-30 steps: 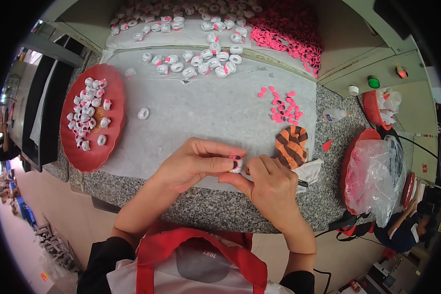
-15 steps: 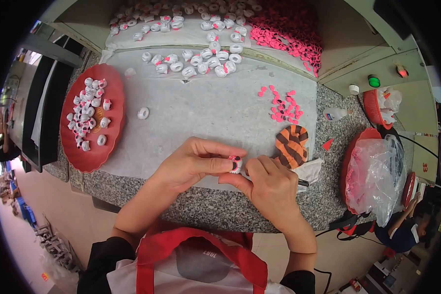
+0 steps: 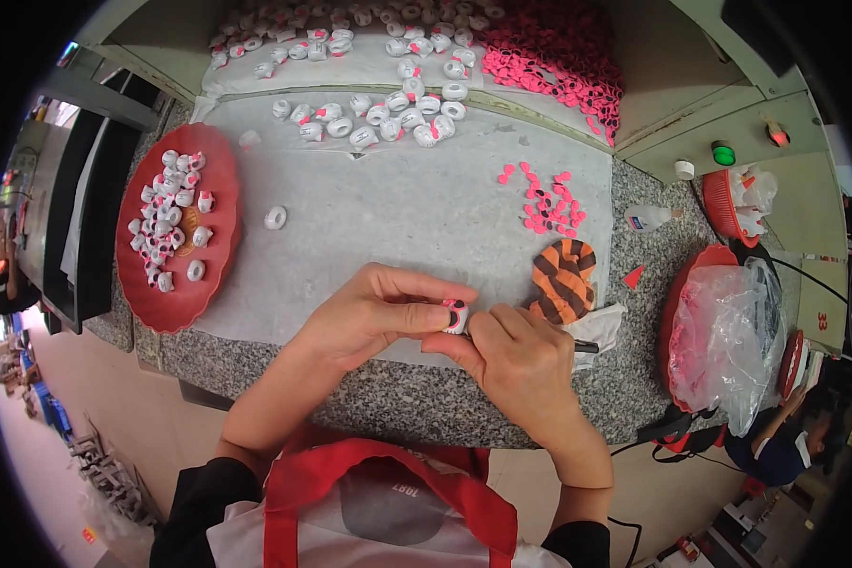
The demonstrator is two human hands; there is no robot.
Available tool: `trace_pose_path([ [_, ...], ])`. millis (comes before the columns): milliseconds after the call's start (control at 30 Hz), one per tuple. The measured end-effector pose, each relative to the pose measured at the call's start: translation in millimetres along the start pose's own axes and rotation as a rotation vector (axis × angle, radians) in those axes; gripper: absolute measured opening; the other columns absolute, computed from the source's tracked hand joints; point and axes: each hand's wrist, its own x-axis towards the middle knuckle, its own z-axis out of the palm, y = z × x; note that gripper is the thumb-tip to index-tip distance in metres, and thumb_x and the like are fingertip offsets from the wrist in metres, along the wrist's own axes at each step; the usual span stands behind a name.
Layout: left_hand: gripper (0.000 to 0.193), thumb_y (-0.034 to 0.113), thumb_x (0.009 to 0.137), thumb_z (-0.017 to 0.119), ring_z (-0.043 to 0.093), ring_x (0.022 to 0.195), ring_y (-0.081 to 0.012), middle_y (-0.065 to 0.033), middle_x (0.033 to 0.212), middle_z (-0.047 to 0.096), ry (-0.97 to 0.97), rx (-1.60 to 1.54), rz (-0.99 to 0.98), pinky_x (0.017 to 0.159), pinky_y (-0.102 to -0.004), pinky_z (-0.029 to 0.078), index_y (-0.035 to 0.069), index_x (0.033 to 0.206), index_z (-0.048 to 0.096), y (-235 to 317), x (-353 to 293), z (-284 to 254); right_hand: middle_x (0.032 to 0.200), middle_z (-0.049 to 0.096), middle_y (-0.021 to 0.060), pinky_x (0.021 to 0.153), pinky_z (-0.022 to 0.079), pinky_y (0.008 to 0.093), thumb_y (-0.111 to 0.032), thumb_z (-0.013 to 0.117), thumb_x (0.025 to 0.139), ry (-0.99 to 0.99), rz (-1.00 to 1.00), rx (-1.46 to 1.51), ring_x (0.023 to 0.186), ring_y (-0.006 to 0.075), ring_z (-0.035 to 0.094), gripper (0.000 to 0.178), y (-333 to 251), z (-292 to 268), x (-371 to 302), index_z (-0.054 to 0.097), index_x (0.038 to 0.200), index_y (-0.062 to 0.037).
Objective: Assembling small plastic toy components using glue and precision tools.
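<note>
Between its thumb and fingers, my left hand [image 3: 383, 305] pinches a small white figure [image 3: 457, 320] with pink and black parts. My right hand [image 3: 521, 355] is closed around a slim dark pen-like tool [image 3: 587, 347], whose rear end sticks out past the palm. Its working tip is hidden by my fingers, right beside the figure. Both hands are over the near edge of a pale sheet [image 3: 379, 213]. A lone white ring-shaped piece [image 3: 275, 218] lies on the sheet, left of centre.
A red scalloped plate [image 3: 220, 175] of similar white figures stands at left. More white pieces [image 3: 388, 123] lie at the back. Small pink pieces [image 3: 549, 204] and an orange-brown striped pad [image 3: 565, 281] lie at right, near a small bottle [image 3: 651, 219] and a clear plastic bag [image 3: 729, 331].
My right hand has shifted slightly, and the rear end of the pen-like tool has tipped a little upward. My left hand keeps the figure in nearly the same place.
</note>
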Motion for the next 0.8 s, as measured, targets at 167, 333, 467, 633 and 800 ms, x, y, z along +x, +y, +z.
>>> trace_pose_path([
  [167,0.028,0.002,0.077,0.062,0.058,0.082,-0.0118,-0.0089,0.090,0.062,0.020,0.021,0.007,0.073,-0.0236,0.046,-0.003,0.104,0.059,-0.3,-0.4,2.7,0.050,0.042,0.0010,0.036,0.033,0.0287,-0.046,0.064,0.070,0.025,0.028,0.040,0.040,0.0155,0.046,0.044,3.2,1.3,-0.6,0.042,0.059,-0.0093],
  [333,0.028,0.002,0.077,0.062,0.058,0.082,-0.0119,-0.0090,0.090,0.062,0.019,0.045,0.008,0.074,-0.0235,0.046,-0.003,0.104,0.059,-1.1,-0.4,1.2,0.050,0.042,0.0010,0.036,0.033,0.0289,-0.046,0.064,0.069,0.012,0.013,0.044,0.039,0.0157,0.046,0.044,2.5,0.2,-0.6,0.043,0.059,-0.0090],
  [467,0.028,0.002,0.076,0.062,0.058,0.081,-0.0121,-0.0091,0.089,0.062,0.016,0.037,0.005,0.074,-0.0234,0.046,-0.004,0.104,0.059,-1.1,-0.4,2.6,0.050,0.043,0.0011,0.036,0.033,0.0290,-0.046,0.064,0.070,-0.004,0.026,0.045,0.039,0.0159,0.047,0.043,2.3,-1.3,-1.9,0.044,0.060,-0.0088],
  [633,0.028,0.001,0.076,0.061,0.058,0.081,-0.0121,-0.0093,0.089,0.062,0.028,0.041,0.011,0.074,-0.0237,0.046,-0.004,0.104,0.059,0.0,-0.1,2.2,0.050,0.043,0.0010,0.035,0.033,0.0287,-0.045,0.064,0.070,0.004,0.036,0.074,0.039,0.0158,0.047,0.042,3.8,0.7,-0.2,0.045,0.060,-0.0091],
  [800,0.028,0.001,0.076,0.062,0.058,0.082,-0.0118,-0.0083,0.089,0.062,0.009,0.024,-0.010,0.074,-0.0237,0.045,-0.003,0.104,0.059,1.1,0.0,2.0,0.050,0.043,0.0014,0.034,0.033,0.0293,-0.045,0.064,0.070,-0.018,0.015,0.046,0.039,0.0162,0.048,0.043,1.7,0.9,-1.5,0.044,0.060,-0.0082],
])
